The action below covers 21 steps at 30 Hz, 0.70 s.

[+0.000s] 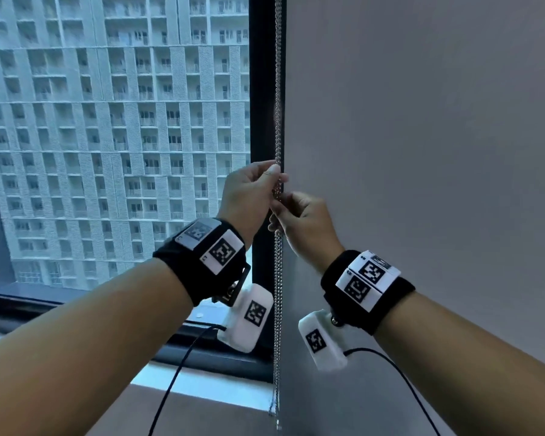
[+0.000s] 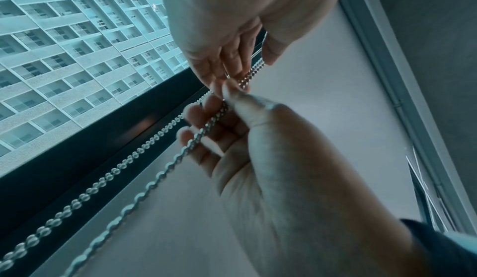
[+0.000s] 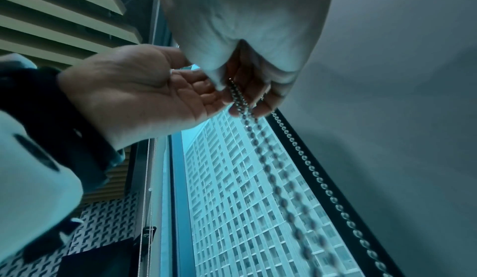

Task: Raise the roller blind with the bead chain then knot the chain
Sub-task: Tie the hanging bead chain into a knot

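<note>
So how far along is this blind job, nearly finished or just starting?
Partly done, it seems. The window glass shows uncovered in the head view, so the blind looks raised there, though its roller is out of sight. In hand: the left hand and right hand both pinch the bead chain, one just above the other. Left to do: no knot shows anywhere on the chain, so the tying remains.

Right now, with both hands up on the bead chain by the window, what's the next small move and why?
Probably cross the strands into a loop to start the knot. The left hand pinches the chain just above the right hand, which holds it lower; the strands hang straight below with no knot showing. Whether the blind is fully up can't be told.
</note>
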### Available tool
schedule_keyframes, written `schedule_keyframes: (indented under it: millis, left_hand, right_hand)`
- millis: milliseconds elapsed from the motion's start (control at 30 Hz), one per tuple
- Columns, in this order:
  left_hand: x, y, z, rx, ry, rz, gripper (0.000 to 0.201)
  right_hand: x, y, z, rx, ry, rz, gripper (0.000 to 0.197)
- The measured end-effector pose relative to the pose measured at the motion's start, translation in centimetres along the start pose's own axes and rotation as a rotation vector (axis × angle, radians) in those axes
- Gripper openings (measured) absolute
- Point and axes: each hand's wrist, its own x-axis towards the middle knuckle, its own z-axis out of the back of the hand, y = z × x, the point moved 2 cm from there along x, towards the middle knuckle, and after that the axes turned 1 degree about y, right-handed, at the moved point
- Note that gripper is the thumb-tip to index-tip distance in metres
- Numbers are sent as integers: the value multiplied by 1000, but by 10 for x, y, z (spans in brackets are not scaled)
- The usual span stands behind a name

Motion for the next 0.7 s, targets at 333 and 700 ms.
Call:
schedule_keyframes:
  millis: [333, 700]
  left_hand:
    - [-12, -9, 12, -134, 92, 6, 20]
    - [-16, -20, 19, -19, 176, -27, 24]
  right_hand:
    - [-15, 2, 15, 50, 177, -414, 29]
    - [19, 53, 20, 246, 135, -434, 33]
